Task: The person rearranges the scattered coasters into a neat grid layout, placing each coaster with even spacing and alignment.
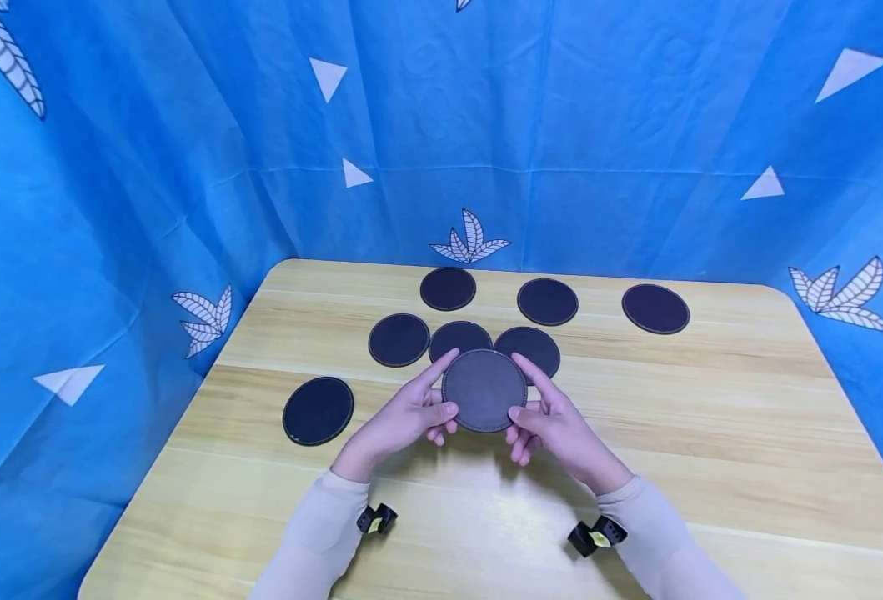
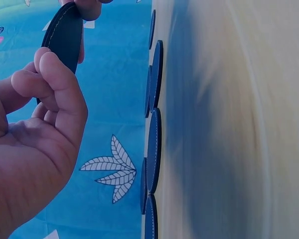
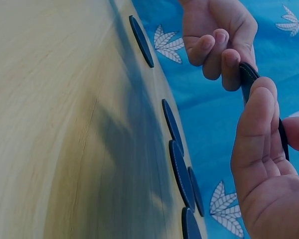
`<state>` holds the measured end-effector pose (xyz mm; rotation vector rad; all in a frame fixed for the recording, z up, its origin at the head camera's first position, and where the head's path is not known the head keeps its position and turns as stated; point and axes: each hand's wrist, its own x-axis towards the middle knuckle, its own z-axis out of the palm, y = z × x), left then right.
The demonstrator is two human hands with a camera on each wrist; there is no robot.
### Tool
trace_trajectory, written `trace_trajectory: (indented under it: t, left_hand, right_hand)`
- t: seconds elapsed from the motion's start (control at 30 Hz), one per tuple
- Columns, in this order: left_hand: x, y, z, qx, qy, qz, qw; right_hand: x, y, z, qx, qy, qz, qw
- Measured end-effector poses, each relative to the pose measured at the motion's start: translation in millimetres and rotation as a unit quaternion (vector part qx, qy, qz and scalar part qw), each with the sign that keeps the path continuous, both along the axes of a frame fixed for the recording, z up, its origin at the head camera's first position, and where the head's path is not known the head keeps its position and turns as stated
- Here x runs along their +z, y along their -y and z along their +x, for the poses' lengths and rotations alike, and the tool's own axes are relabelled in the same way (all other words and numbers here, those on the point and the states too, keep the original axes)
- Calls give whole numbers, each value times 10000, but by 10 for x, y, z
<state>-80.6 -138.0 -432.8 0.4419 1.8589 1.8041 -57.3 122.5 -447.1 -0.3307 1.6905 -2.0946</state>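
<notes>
A round dark disc with a stitched rim (image 1: 484, 391) is held up above the table between both hands. The left hand (image 1: 408, 412) pinches its left edge, thumb on the near face and index finger along the upper side. On the opposite edge the right hand (image 1: 559, 425) grips in the same way. In the left wrist view the disc (image 2: 65, 40) appears tilted, with the left hand (image 2: 45, 109) at its lower end. The right wrist view shows the right hand (image 3: 269, 144) holding the disc (image 3: 248, 79), other fingers curled behind it.
Several similar dark discs lie on the wooden table (image 1: 711, 433): one at the left (image 1: 318, 411), a row of three behind the held disc, including one at its left end (image 1: 399, 340), and three farther back, the rightmost (image 1: 655, 308) apart. A blue patterned curtain (image 1: 441, 100) surrounds the table's back and sides.
</notes>
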Motion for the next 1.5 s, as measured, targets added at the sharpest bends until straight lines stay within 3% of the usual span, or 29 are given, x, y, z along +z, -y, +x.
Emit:
trace_trajectory:
  t: [0.5, 0.83, 1.5]
  left_hand:
    - [-8, -81, -55, -142, -21, -124, 9998]
    - [-10, -126, -87, -228, -31, -222, 9995]
    - [-34, -200, -134, -361, 24, -197, 9992]
  right_hand:
    - [-6, -86, 0, -161, -107, 151, 9997]
    - [3, -123, -10, -487, -292, 580, 9967]
    - [9, -206, -24, -728, -512, 719, 9934]
